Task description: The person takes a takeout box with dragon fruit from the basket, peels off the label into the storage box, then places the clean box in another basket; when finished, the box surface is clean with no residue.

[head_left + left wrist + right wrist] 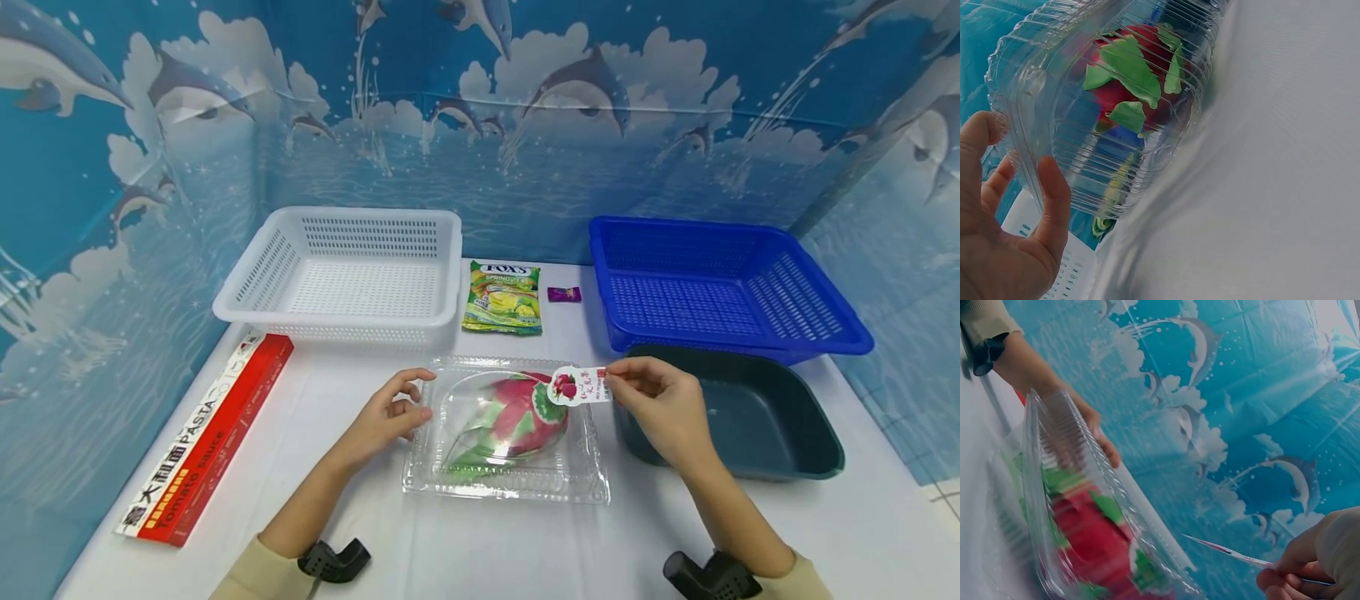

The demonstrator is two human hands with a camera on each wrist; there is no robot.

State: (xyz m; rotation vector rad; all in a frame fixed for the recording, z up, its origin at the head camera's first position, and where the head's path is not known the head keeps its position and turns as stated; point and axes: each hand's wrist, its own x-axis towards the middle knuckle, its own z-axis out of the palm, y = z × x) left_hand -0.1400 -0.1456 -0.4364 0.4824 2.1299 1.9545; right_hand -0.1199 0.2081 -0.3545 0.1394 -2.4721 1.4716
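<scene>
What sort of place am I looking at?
Probably a staged tabletop workspace: a dolphin-print sheet hangs behind a white table, which is set with a white basket and a clear plastic box.

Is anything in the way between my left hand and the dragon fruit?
Yes, the clear plastic box: the dragon fruit lies inside, so the box's left wall stands between it and your left hand.
</scene>
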